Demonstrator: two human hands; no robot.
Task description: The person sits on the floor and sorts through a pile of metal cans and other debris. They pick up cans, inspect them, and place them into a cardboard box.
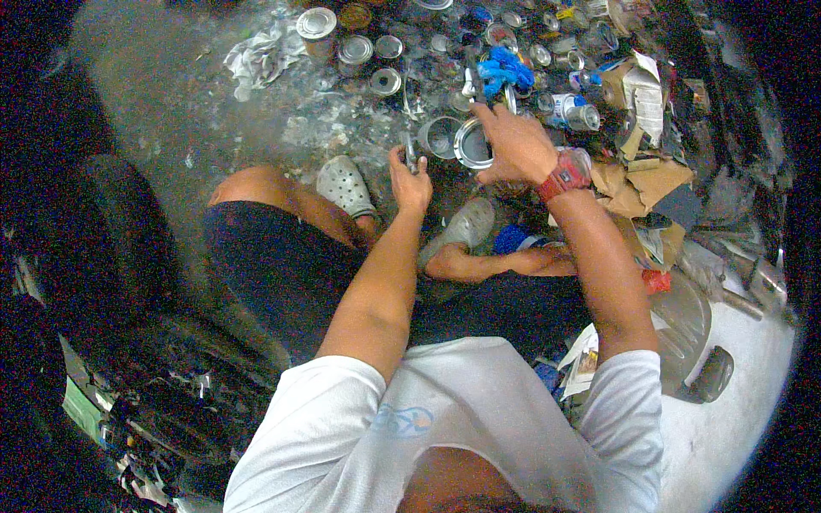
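My left hand (411, 181) is closed around a slim grey metal piece (410, 154) that sticks up between thumb and fingers; its kind is too small to tell. To the right, my right hand (518, 147) grips a round open tin can (460, 147) by its silver rim, fingers over the far side and thumb near me. A clear round container (439, 137) stands just left of that can. Beyond my right hand lies a crumpled blue glove or cloth (505, 73), with a whitish tool handle (468, 83) beside it.
Several lidded tins (355, 51) stand on the stained floor ahead. Crumpled white paper (263, 58) lies at the far left. To the right are a tipped blue-and-white container (575, 113) and torn cardboard (641, 179). My clog-shod feet (344, 184) are close to the hands.
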